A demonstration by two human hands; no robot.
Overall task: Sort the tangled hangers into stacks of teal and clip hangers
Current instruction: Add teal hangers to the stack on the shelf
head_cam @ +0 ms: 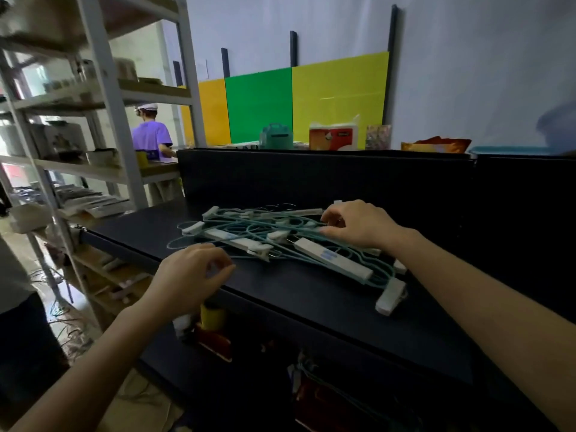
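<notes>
One tangled pile of hangers [280, 238] sits on the dark shelf [311, 294], teal wire loops and white clip bars all knotted through each other, and no separate stacks are visible yet. The right hand [358, 226] is down on the far side of the pile, fingers spread and pressing onto teal wire; whether it actually grips a strand, I cannot tell. The left hand [190, 272] hovers at the near edge, thumb and fingertips curled almost together, apparently empty. The smart play here, I'd judge: pin the heap with the right, pick the outermost teal loop [184, 243] with the left, and slide it out along its own line rather than lifting, so the white clip [391, 297] ends don't snag.
</notes>
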